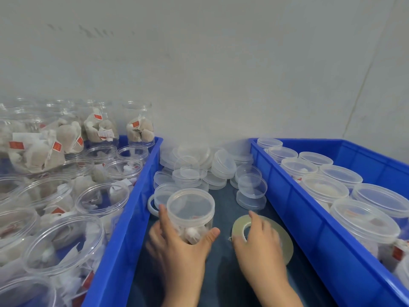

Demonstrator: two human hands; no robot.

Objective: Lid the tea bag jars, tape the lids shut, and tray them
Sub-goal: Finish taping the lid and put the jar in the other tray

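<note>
A clear plastic jar (190,209) of tea bags stands upright on the dark table between two blue trays, with a clear lid on top. My left hand (177,247) wraps around its lower body. Just to the right, a flat roll of clear tape (285,242) lies on the table, and my right hand (259,238) rests on it with fingers at the inner hole. The blue tray on the left (130,207) holds several open jars of tea bags. The blue tray on the right (294,209) holds several lidded jars.
A loose pile of clear lids (205,167) lies on the table behind the jar, near the grey wall. A white ring (151,206) lies beside the left tray's wall. The two tray walls bound the narrow work strip.
</note>
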